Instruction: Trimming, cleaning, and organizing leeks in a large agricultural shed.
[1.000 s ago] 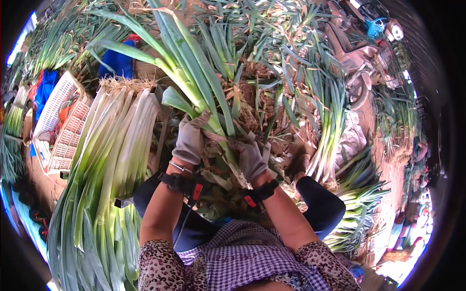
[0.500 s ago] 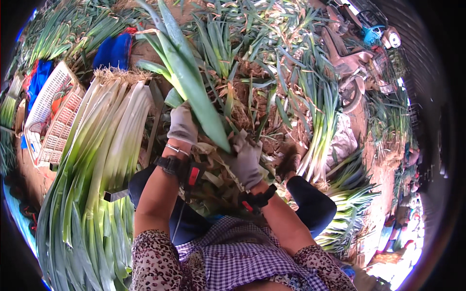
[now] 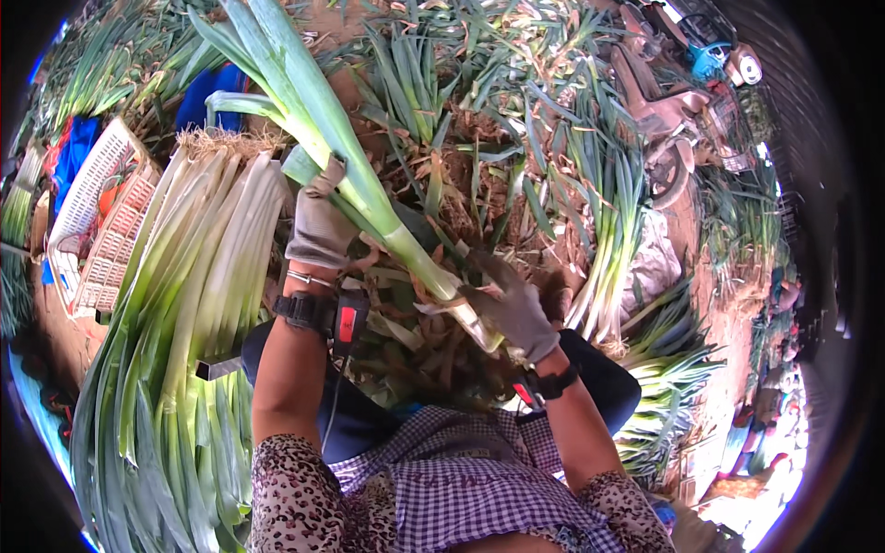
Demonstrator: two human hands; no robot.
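Note:
A big leek (image 3: 406, 249) slants across in front of me, its green leaves up to the left and its pale root end low, near my knees. My left hand (image 3: 323, 226), in a grey work glove, is closed round the leek where the leaves begin. Beside the root end is my right hand (image 3: 516, 309), gloved too and blurred at the fingertips. Its fingers are spread, next to the stalk; whether they touch it is hard to tell. Loose peeled skin hangs at the stalk's lower part.
At my left, a thick row of trimmed leeks (image 3: 217, 240) lies on a metal rack (image 3: 219, 369), roots away from me. Past it stands a white plastic basket (image 3: 97, 203). More leeks (image 3: 604, 240) lie to my right. Peeled leaves litter the ground; a tricycle (image 3: 659, 115) stands back right.
The leek has swung so its stalk and root end now point toward my right knee. My left hand moved slightly left; my right hand moved right and nearer, its fingers spreading.

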